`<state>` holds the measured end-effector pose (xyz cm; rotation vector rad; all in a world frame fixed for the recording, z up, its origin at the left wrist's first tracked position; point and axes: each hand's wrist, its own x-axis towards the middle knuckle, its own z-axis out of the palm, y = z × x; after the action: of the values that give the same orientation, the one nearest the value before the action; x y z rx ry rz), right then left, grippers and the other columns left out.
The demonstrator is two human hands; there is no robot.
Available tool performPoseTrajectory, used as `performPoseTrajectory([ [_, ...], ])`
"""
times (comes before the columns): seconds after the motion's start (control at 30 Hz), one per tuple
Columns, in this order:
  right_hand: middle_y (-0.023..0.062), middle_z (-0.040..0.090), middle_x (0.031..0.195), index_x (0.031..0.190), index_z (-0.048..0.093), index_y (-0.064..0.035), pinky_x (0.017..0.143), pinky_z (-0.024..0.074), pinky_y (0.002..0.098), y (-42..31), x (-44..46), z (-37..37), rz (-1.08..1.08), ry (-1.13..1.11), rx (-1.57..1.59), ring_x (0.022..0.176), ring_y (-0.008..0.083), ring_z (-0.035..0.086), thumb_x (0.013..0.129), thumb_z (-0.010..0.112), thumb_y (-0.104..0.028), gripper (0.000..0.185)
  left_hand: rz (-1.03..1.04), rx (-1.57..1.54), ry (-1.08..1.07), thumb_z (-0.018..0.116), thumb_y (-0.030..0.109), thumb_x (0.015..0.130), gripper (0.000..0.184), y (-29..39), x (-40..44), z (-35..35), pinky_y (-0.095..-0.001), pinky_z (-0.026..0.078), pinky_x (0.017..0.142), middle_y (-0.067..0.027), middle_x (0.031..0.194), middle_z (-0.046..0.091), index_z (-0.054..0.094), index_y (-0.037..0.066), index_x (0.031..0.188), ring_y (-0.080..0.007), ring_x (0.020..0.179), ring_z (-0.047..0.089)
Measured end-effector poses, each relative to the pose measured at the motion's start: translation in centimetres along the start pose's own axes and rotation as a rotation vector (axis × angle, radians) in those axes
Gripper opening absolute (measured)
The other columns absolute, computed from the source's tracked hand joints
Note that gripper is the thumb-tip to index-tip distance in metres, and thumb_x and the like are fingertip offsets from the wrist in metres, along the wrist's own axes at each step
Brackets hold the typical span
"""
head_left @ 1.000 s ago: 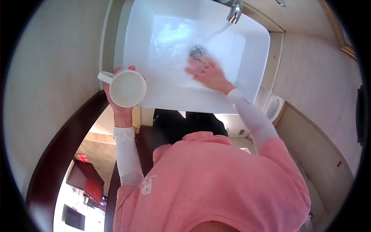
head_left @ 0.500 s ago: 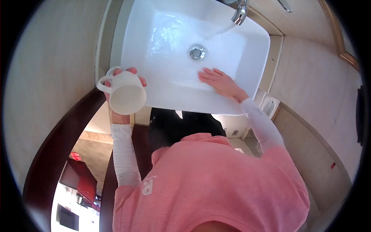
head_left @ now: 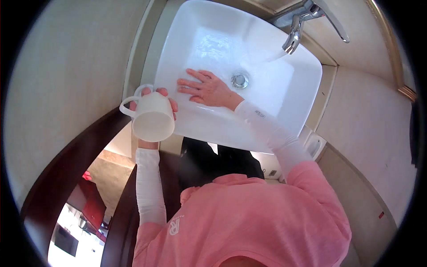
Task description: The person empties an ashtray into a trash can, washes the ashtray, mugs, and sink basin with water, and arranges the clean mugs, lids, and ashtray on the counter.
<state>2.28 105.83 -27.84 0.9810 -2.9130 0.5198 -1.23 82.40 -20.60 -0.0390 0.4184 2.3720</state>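
Note:
My left hand (head_left: 162, 94) grips a white mug (head_left: 153, 118) over the sink's left front corner. The mug's broad round end is turned toward me. Two handle loops stick out on its left side; I cannot tell whether a second mug sits behind it. Inside the white sink (head_left: 284, 95), my right hand (head_left: 209, 90) is palm down with fingers spread, holding nothing. It is over the basin floor, left of the metal drain (head_left: 239, 80), and its fingertips point left toward the mug. Shallow water (head_left: 214, 46) ripples at the back left of the basin.
A chrome faucet (head_left: 292, 38) at the back right runs a thin stream into the basin. Its lever (head_left: 336, 24) reaches rightward. A wall (head_left: 93, 53) rises close on the left, with a dark red wooden edge (head_left: 75, 155) below it.
My right hand has swept left across the basin, from right of the drain to its left, and its fingers have spread. The mug stays in my left hand. The whole view has shifted.

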Motion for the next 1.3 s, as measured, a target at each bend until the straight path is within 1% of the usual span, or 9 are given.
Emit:
performPoseTrajectory([
  [0.3, -0.0013, 0.029, 0.151, 0.138, 0.042, -0.0331, 0.102, 0.0325, 0.0516, 15.3, -8.6, -4.6, 0.267, -0.057, -0.226, 0.136, 0.0306, 0.030, 0.086, 0.058, -0.046, 0.056, 0.047, 0.020, -0.012, 0.060, 0.050, 0.085, 0.043, -3.9, 3.1, -1.0, -0.0467, 0.058, 0.062, -0.0171, 0.121, 0.050, 0.059, 0.020, 0.115, -0.0452, 0.091, 0.053],
  [0.43, 0.0000, 0.029, 0.152, 0.141, 0.038, -0.0325, 0.108, 0.0284, 0.0506, 10.0, -17.3, -6.1, 0.323, -0.202, -0.262, 0.139, 0.0357, 0.024, 0.086, 0.058, -0.040, 0.059, 0.097, 0.061, -0.077, 0.059, 0.051, 0.085, 0.044, -3.4, 2.2, -0.5, -0.0462, 0.058, 0.062, -0.0174, 0.119, 0.050, 0.059, 0.020, 0.116, -0.0442, 0.091, 0.054],
  [0.57, -0.0032, 0.027, 0.153, 0.143, 0.035, -0.0255, 0.112, 0.0251, 0.0468, 2.5, -17.9, -5.3, -0.029, -0.436, 0.031, 0.140, 0.0264, 0.026, 0.089, 0.051, -0.021, 0.057, 0.091, 0.074, -0.048, 0.059, 0.052, 0.085, 0.045, -2.3, 0.7, -1.3, -0.0459, 0.058, 0.062, -0.0177, 0.118, 0.050, 0.059, 0.019, 0.116, -0.0447, 0.091, 0.053],
  [0.6, -0.0049, 0.029, 0.152, 0.143, 0.036, -0.0213, 0.114, 0.0233, 0.0416, 1.1, -17.1, -4.7, -0.031, -0.381, 0.191, 0.140, 0.0189, 0.027, 0.087, 0.048, -0.008, 0.059, 0.104, 0.080, -0.028, 0.059, 0.052, 0.085, 0.046, -2.4, 0.5, -1.2, -0.0458, 0.058, 0.062, -0.0177, 0.118, 0.050, 0.059, 0.019, 0.117, -0.0448, 0.091, 0.053],
  [0.73, -0.0053, 0.027, 0.153, 0.143, 0.036, -0.0191, 0.115, 0.0216, 0.0400, 2.9, -18.7, -8.0, 0.101, -0.536, 0.235, 0.141, 0.0160, 0.026, 0.078, 0.050, 0.004, 0.069, 0.120, 0.056, -0.062, 0.061, 0.050, 0.084, 0.046, -3.2, 0.3, -2.0, -0.0459, 0.058, 0.063, -0.0175, 0.121, 0.047, 0.058, 0.018, 0.118, -0.0444, 0.092, 0.052],
  [0.9, -0.0041, 0.029, 0.152, 0.142, 0.037, -0.0181, 0.113, 0.0268, 0.0379, 3.3, -22.6, -6.2, 0.149, -0.495, 0.135, 0.139, 0.0151, 0.029, 0.084, 0.049, -0.004, 0.060, 0.161, 0.009, -0.252, 0.061, 0.047, 0.085, 0.047, -3.9, 1.2, -1.2, -0.0474, 0.059, 0.067, -0.0177, 0.122, 0.044, 0.057, 0.015, 0.120, -0.0434, 0.094, 0.052],
  [1.03, -0.0022, 0.032, 0.151, 0.140, 0.040, -0.0212, 0.109, 0.0314, 0.0398, 2.5, -16.9, -3.1, -0.081, -0.335, 0.056, 0.138, 0.0191, 0.031, 0.088, 0.050, -0.012, 0.054, 0.271, 0.004, -0.079, 0.059, 0.049, 0.086, 0.049, -5.1, 0.0, -2.2, -0.0453, 0.060, 0.065, -0.0189, 0.121, 0.046, 0.056, 0.014, 0.120, -0.0422, 0.094, 0.052],
  [1.23, -0.0032, 0.034, 0.149, 0.135, 0.046, -0.0289, 0.107, 0.0337, 0.0450, 6.8, -23.1, -6.8, 0.069, -0.368, -0.206, 0.137, 0.0248, 0.032, 0.086, 0.053, -0.019, 0.050, 0.200, 0.058, -0.059, 0.055, 0.055, 0.086, 0.048, -3.5, 1.7, -2.5, -0.0425, 0.056, 0.057, -0.0185, 0.122, 0.052, 0.059, 0.020, 0.119, -0.0425, 0.088, 0.054],
  [1.3, -0.0033, 0.036, 0.148, 0.132, 0.049, -0.0276, 0.105, 0.0349, 0.0438, 5.2, -22.6, -4.8, -0.041, -0.261, -0.009, 0.137, 0.0243, 0.033, 0.088, 0.051, -0.018, 0.046, 0.194, 0.064, -0.034, 0.054, 0.056, 0.087, 0.048, -3.6, 1.6, -2.1, -0.0416, 0.055, 0.055, -0.0182, 0.122, 0.053, 0.059, 0.021, 0.119, -0.0420, 0.086, 0.055],
])
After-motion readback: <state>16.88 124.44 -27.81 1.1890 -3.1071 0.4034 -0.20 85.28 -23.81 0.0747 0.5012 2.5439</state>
